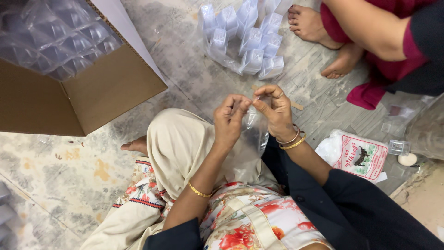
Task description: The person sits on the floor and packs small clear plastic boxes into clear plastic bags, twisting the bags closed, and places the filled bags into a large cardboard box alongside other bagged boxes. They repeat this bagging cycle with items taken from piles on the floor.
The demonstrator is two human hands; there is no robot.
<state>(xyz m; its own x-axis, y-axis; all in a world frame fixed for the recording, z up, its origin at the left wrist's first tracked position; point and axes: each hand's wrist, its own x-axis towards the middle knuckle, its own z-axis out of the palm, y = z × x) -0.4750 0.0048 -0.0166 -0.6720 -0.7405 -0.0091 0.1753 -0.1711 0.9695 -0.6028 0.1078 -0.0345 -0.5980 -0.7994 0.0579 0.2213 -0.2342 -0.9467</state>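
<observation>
2 hands (252,109), clear bag (252,139) hanging vert., mouth up

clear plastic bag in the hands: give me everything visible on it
The clear plastic bag is thin, see-through film, crinkled and glossy. Its top edge is pinched between the fingertips of the left hand and the right hand, which hold it up over the person's lap. The body hangs limp between the forearms, draped against the cream fabric on the knee and dark clothing behind. It looks empty; no contents can be made out. Whether the mouth is open or closed cannot be told.
</observation>
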